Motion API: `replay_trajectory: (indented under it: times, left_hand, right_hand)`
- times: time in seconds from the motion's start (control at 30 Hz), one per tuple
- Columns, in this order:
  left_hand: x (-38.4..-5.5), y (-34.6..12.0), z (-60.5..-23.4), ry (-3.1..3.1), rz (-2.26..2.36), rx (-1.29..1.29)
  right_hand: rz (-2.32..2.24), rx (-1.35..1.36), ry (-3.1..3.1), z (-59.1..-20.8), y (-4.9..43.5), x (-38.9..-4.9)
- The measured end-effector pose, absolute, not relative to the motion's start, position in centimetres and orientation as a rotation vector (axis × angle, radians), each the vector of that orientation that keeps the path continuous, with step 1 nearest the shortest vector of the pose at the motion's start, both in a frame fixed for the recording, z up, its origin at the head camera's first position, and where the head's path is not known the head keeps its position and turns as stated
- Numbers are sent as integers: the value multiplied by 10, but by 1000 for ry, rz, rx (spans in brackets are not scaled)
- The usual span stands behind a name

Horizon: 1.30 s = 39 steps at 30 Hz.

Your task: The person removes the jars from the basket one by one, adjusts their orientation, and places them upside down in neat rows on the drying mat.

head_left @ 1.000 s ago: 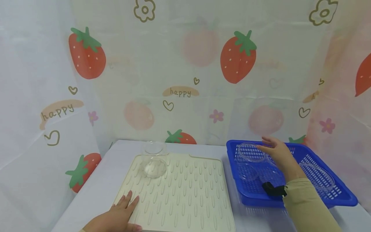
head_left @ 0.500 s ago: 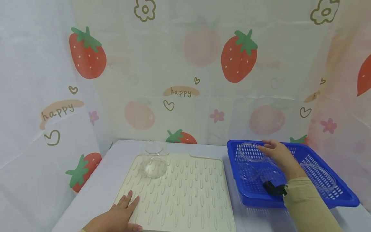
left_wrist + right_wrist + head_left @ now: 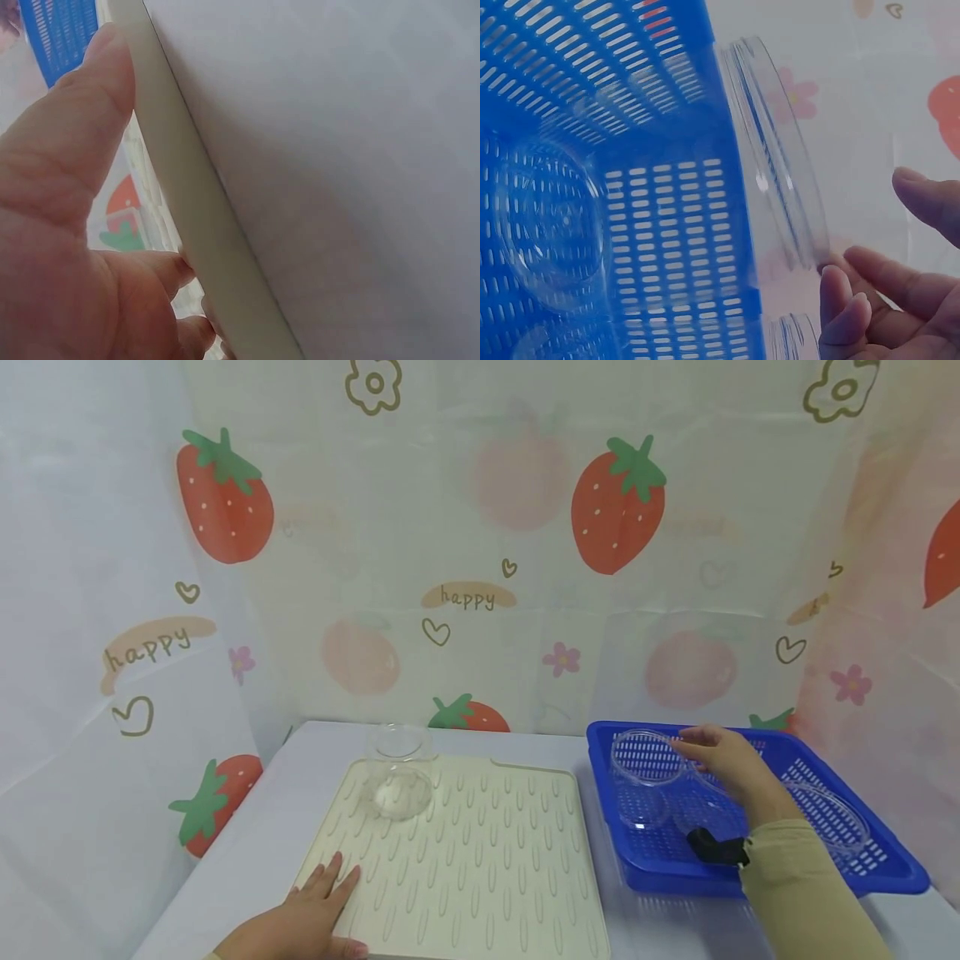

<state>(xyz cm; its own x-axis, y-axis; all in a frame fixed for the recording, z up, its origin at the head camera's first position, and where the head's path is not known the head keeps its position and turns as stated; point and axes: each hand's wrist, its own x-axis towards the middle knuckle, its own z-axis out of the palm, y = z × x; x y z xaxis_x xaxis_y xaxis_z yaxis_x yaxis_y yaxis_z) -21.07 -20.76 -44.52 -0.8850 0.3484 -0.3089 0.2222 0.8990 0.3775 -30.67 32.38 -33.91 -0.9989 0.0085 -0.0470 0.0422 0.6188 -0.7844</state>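
Observation:
A clear round tub (image 3: pixel 643 783) stands at the left back of a blue slotted basket (image 3: pixel 626 864). My right hand (image 3: pixel 731 768) is over the basket; its fingertips touch the tub's rim, and in the right wrist view the thumb (image 3: pixel 930 199) stands apart from it. Another clear tub (image 3: pixel 551 225) sits in the basket. Palm down, my left hand (image 3: pixel 300 918) rests on the near left corner of a cream ridged mat (image 3: pixel 480 860), the thumb (image 3: pixel 82 112) along its front edge. At the mat's back left stands a clear tub (image 3: pixel 401 797).
More clear tubs lie in the basket, one with a wide rim (image 3: pixel 828 814) at its right side. The white table (image 3: pixel 247 852) is backed by a strawberry-print curtain (image 3: pixel 480 527). A black strap (image 3: pixel 716 847) is on my right wrist.
My right hand has lowered slightly toward the left-back tub, whose rim has shifted a little left. My left hand and the tub on the mat have not moved.

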Motion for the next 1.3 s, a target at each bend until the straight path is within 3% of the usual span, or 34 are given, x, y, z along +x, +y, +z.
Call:
replay_trajectory:
  times: [1.3]
  left_hand:
    - [-214, -209, -451, 2694, 484, 419]
  right_hand:
    - [-1226, -392, 2699, -347, 325, -300]
